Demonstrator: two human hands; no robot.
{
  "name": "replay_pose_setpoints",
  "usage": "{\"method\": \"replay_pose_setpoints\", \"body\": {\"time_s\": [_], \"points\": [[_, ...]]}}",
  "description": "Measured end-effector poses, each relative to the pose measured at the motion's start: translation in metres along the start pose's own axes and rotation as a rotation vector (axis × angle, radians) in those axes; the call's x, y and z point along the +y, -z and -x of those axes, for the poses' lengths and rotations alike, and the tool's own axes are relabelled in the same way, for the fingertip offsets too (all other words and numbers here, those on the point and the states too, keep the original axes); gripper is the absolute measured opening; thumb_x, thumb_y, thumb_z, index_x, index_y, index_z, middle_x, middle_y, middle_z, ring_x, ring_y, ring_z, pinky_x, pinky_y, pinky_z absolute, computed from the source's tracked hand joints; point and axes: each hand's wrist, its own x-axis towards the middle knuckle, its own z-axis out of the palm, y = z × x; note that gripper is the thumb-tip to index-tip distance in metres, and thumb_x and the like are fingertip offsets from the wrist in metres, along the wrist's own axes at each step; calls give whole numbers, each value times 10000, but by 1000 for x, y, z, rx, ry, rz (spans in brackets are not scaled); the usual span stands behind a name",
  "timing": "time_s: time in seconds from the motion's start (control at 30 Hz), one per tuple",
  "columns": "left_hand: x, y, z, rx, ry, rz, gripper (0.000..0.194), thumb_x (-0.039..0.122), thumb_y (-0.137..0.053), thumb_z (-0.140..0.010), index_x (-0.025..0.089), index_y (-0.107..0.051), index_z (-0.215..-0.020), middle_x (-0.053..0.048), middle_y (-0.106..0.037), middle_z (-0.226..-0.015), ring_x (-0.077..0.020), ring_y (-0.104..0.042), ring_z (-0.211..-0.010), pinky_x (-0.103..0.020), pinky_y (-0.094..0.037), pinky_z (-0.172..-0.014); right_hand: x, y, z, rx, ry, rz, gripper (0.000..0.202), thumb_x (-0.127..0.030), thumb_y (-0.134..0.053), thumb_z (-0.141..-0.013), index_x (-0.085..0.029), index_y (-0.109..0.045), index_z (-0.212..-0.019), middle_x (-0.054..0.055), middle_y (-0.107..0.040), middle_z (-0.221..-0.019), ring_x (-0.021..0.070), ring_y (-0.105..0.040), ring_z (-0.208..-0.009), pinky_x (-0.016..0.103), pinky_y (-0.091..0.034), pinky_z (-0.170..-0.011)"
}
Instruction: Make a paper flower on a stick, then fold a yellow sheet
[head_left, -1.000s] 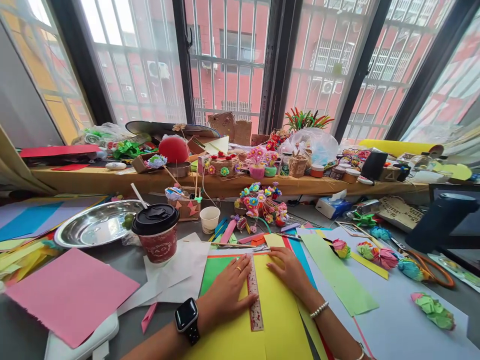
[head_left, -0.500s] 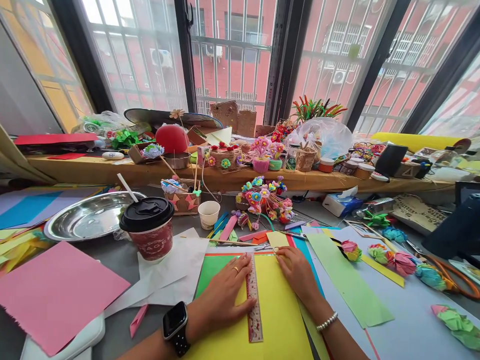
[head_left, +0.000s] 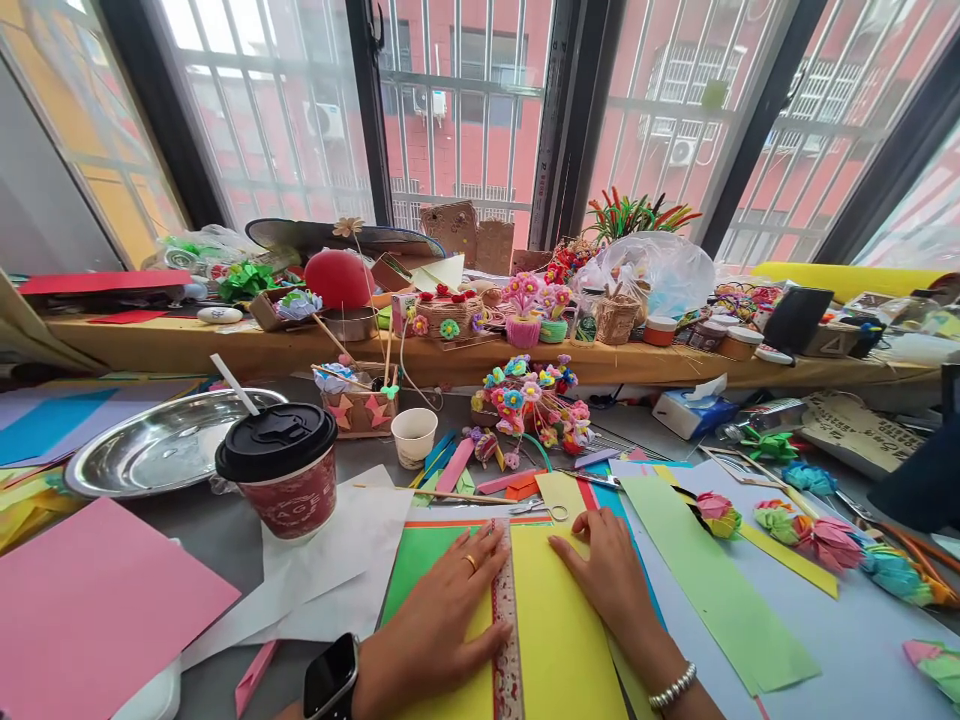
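Observation:
A yellow sheet of paper point(head_left: 559, 620) lies in front of me, with a green sheet point(head_left: 420, 560) partly showing beneath it on the left. My left hand point(head_left: 454, 605) rests flat, fingers stretched out, pressing a narrow patterned ruler point(head_left: 508, 640) against the yellow sheet. The ruler runs lengthwise, away from me. To its right, my right hand point(head_left: 607, 560) touches the upper right of the yellow sheet, thumb and forefinger apart. Just beyond the sheet's top edge lies a pair of small scissors point(head_left: 559, 513), its blades partly hidden among paper scraps.
A lidded coffee cup point(head_left: 289, 490) and a metal tray point(head_left: 142, 450) stand at left, near pink paper point(head_left: 112, 610). A paper cup point(head_left: 413, 437) and crocheted flowers point(head_left: 529, 390) stand farther back. Light green paper point(head_left: 720, 590) and folded paper flowers point(head_left: 832, 545) lie at right.
My right hand has shifted slightly right, its thumb and forefinger parting, and the scissors' handle shows more plainly. My left hand stays on the ruler. The view has moved slightly.

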Motion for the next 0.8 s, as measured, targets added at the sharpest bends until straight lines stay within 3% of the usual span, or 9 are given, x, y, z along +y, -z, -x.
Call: {"method": "replay_pose_setpoints", "body": {"time_s": [0.4,0.8], "points": [[2,1,-2,24,14,-9,576,401,-440,-790,192,-280,-1302,-86,-213,-1394,-242,-200,-1267,-449,-230,-1023,1,2,-2,-46,-56,-90,198,-393,-536,-727,-204,-483,-755,41,-530,-780,211,-495,-772,345,-405,-688],[3,3,-3,16,3,0,625,448,-470,-761,125,-325,-1276,-141,-235,-1380,-257,-205,-1263,-441,-219,-1028,4,8,-7,-132,-120,-154,177,-359,-504,-723,-188,-533,-693,42,-542,-741,197,-512,-742,317,-404,-667]]}}
